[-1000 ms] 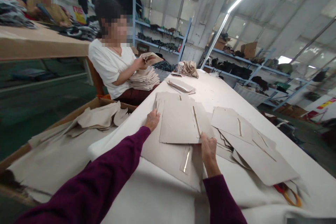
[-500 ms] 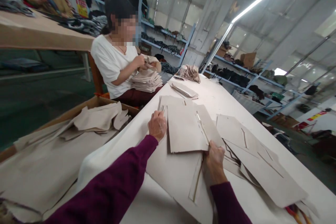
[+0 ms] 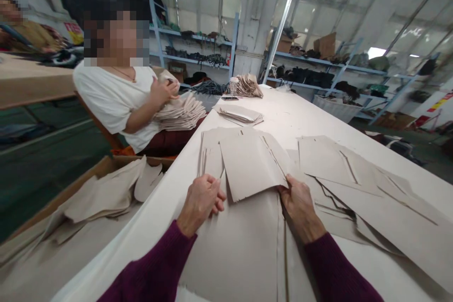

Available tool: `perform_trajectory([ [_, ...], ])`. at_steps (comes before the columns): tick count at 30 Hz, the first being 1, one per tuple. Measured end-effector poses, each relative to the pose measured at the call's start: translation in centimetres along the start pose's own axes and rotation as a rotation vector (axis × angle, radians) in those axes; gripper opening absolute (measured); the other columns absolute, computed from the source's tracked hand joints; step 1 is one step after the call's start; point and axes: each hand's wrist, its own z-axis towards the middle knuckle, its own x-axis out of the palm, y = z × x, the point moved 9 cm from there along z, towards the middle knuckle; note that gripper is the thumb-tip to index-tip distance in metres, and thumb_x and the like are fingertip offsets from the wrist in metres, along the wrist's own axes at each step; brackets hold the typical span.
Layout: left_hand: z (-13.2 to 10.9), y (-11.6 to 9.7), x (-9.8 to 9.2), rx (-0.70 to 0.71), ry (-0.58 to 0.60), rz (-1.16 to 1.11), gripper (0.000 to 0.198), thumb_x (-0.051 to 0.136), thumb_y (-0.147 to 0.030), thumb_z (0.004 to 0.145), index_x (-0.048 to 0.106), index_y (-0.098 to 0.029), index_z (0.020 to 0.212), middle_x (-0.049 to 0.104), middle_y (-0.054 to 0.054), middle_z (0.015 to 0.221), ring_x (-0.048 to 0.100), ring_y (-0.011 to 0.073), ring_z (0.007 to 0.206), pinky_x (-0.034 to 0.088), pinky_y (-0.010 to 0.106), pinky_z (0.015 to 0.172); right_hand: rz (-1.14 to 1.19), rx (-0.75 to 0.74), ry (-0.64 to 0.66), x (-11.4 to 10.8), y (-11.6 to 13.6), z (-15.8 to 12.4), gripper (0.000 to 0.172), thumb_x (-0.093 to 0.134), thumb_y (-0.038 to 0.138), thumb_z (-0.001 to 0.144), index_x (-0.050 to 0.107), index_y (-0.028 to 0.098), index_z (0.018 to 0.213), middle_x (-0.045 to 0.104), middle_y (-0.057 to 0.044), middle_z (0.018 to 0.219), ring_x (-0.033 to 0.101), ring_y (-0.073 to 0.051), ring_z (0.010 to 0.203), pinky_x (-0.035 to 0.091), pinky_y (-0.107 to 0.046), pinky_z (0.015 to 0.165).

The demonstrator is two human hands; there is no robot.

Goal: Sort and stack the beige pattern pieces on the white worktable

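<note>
A beige fabric panel (image 3: 251, 165) with a long slit near its right side lies over other panels, its near edge slightly raised. My right hand (image 3: 299, 205) is closed on its near right corner, thumb on top and fingers underneath. Just left of that panel, my left hand (image 3: 203, 196) is curled with its fingertips together; whether cloth is pinched in them I cannot make out. Beneath both hands a larger beige panel (image 3: 230, 250) extends toward me, with a dark slit line along its right. Several layered pieces (image 3: 211, 155) show at the upper left of the panel.
More slit panels (image 3: 392, 207) overlap on the right of the white table (image 3: 283, 120). Farther back lie a small stack (image 3: 240, 114), a phone (image 3: 230, 98) and a bundle (image 3: 247, 86). At left, a carton (image 3: 102, 167) holds beige pieces; beyond it a seated co-worker (image 3: 113, 96) handles cloth.
My left hand has come nearer to me, from the panel's left edge to below its lower left corner. My right hand keeps its corner, which is now lifted and bent. The view has turned right.
</note>
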Motion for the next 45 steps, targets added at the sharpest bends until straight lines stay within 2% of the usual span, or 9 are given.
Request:
perform_trajectory([
  [3, -0.6, -1.9, -1.4, 0.183, -0.184, -0.020, 0.019, 0.046, -0.032, 0.077, 0.041, -0.018, 0.090, 0.061, 0.000, 0.069, 0.051, 0.0083, 0.039, 0.038, 0.019, 0.035, 0.090, 0.055, 0.016, 0.9, -1.4, 0.6, 0.016, 0.057, 0.035, 0.066, 0.055, 0.019, 0.066, 0.060, -0.008, 0.064, 0.059, -0.024, 0.068, 0.044, -0.027, 0.047],
  [4, -0.8, -2.0, -1.1, 0.198, -0.169, -0.014, 0.020, 0.047, -0.033, 0.078, 0.042, -0.017, 0.090, 0.061, 0.000, 0.070, 0.050, 0.0076, 0.039, 0.038, 0.018, 0.035, 0.151, 0.091, 0.016, 1.2, -2.0, 0.8, 0.017, 0.055, 0.036, 0.067, 0.054, 0.019, 0.067, 0.061, -0.008, 0.065, 0.060, -0.024, 0.069, 0.045, -0.027, 0.048],
  [9, -1.7, 0.9, 4.3, -0.130, 0.410, -0.047, 0.040, 0.044, -0.050, 0.078, 0.050, -0.011, 0.074, 0.062, 0.008, 0.061, 0.048, 0.0076, 0.035, 0.029, 0.015, 0.030, 0.437, 0.263, -0.006, 2.6, -4.4, 1.2, 0.018, 0.046, 0.039, 0.068, 0.048, 0.021, 0.071, 0.062, -0.008, 0.074, 0.061, -0.025, 0.080, 0.049, -0.028, 0.050],
  [15, -2.6, 0.4, 5.1, -0.130, 0.541, -0.168, 0.037, 0.057, -0.045, 0.073, 0.052, -0.009, 0.067, 0.063, 0.008, 0.071, 0.045, 0.0023, 0.038, 0.025, 0.013, 0.032, 0.423, 0.281, 0.012, 2.5, -4.5, 0.8, 0.018, 0.050, 0.038, 0.069, 0.049, 0.020, 0.071, 0.063, -0.009, 0.077, 0.061, -0.025, 0.083, 0.050, -0.027, 0.054],
  [22, -2.2, 0.3, 4.7, -0.135, 0.481, -0.279, 0.023, 0.061, -0.034, 0.069, 0.053, -0.012, 0.074, 0.040, -0.006, 0.046, 0.028, 0.0014, 0.037, 0.015, 0.016, 0.035, 0.286, 0.195, 0.030, 2.2, -3.0, 0.4, 0.022, 0.048, 0.039, 0.074, 0.050, 0.019, 0.066, 0.061, -0.008, 0.067, 0.060, -0.023, 0.073, 0.049, -0.027, 0.053],
  [30, -2.1, 0.1, 3.9, -0.159, 0.458, -0.403, 0.011, 0.053, -0.015, 0.061, 0.050, -0.012, 0.071, 0.050, 0.000, 0.068, 0.036, 0.0013, 0.042, 0.013, 0.018, 0.037, 0.376, 0.194, 0.016, 2.3, -3.4, 0.7, 0.023, 0.048, 0.041, 0.073, 0.049, 0.020, 0.066, 0.061, -0.010, 0.070, 0.061, -0.024, 0.073, 0.050, -0.029, 0.053],
  [34, -2.4, -0.2, 3.8, -0.182, 0.487, -0.460, 0.015, 0.055, -0.018, 0.061, 0.046, -0.014, 0.074, 0.049, 0.000, 0.073, 0.037, 0.0014, 0.044, 0.011, 0.018, 0.040, 0.306, 0.125, 0.029, 2.2, -2.7, 0.5, 0.027, 0.050, 0.045, 0.073, 0.046, 0.021, 0.061, 0.058, -0.008, 0.060, 0.060, -0.023, 0.065, 0.049, -0.030, 0.053],
  [38, -2.5, -0.4, 3.8, -0.186, 0.518, -0.517, 0.019, 0.057, -0.022, 0.062, 0.044, -0.014, 0.074, 0.049, 0.000, 0.073, 0.037, 0.0020, 0.046, 0.011, 0.018, 0.042, 0.349, 0.138, 0.043, 2.2, -2.2, 0.3, 0.024, 0.049, 0.043, 0.073, 0.047, 0.021, 0.063, 0.060, -0.009, 0.066, 0.060, -0.023, 0.070, 0.051, -0.032, 0.059],
  [45, -2.3, 0.1, 3.6, -0.190, 0.465, -0.480, 0.021, 0.059, -0.026, 0.064, 0.043, -0.014, 0.070, 0.046, -0.002, 0.068, 0.035, 0.0012, 0.043, 0.010, 0.018, 0.041, 0.287, 0.120, 0.077, 2.6, -1.6, 0.3, 0.028, 0.049, 0.048, 0.072, 0.042, 0.023, 0.061, 0.058, -0.008, 0.061, 0.061, -0.024, 0.071, 0.051, -0.030, 0.055],
])
